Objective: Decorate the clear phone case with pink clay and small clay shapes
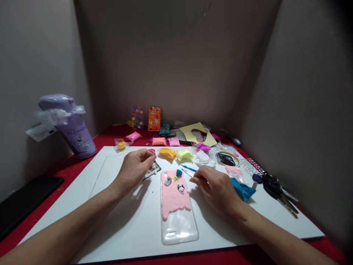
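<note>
A clear phone case (pixel 176 206) lies on a white board (pixel 110 213), its upper half covered in pink clay with small clay figures stuck on. My left hand (pixel 135 167) hovers left of the case, fingers pinched on a small pink clay piece (pixel 152 151). To the right of the case rests my right hand (pixel 216 189), its fingers closed on a thin blue-handled tool (pixel 189 170) whose tip points at the case's top edge.
Packets of coloured clay (pixel 168 152) lie along the board's far edge. Two decorated phone cases (pixel 153 118) lean on the back wall. A purple tumbler (pixel 73 127) stands at the left, keys (pixel 278 191) at the right, a dark flat object (pixel 24 200) at the far left.
</note>
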The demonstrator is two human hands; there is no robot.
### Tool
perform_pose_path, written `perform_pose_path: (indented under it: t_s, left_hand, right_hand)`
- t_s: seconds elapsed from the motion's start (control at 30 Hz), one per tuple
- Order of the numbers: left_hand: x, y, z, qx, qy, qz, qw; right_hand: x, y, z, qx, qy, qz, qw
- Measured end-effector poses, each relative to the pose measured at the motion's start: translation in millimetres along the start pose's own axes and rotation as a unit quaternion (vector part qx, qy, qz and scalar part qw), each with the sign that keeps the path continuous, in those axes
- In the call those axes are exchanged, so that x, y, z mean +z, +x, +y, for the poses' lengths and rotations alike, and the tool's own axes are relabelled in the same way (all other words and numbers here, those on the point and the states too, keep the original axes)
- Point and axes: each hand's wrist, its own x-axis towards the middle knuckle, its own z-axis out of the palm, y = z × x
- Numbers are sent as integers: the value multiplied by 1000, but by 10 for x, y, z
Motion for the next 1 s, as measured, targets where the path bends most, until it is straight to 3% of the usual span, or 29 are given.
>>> perform_pose_path:
  t_s: [1.0]
  left_hand:
    - [20, -12, -6, -11, -1, -11, 1000]
  right_hand:
    - [0, 2, -8, 24, -6, 3, 1000]
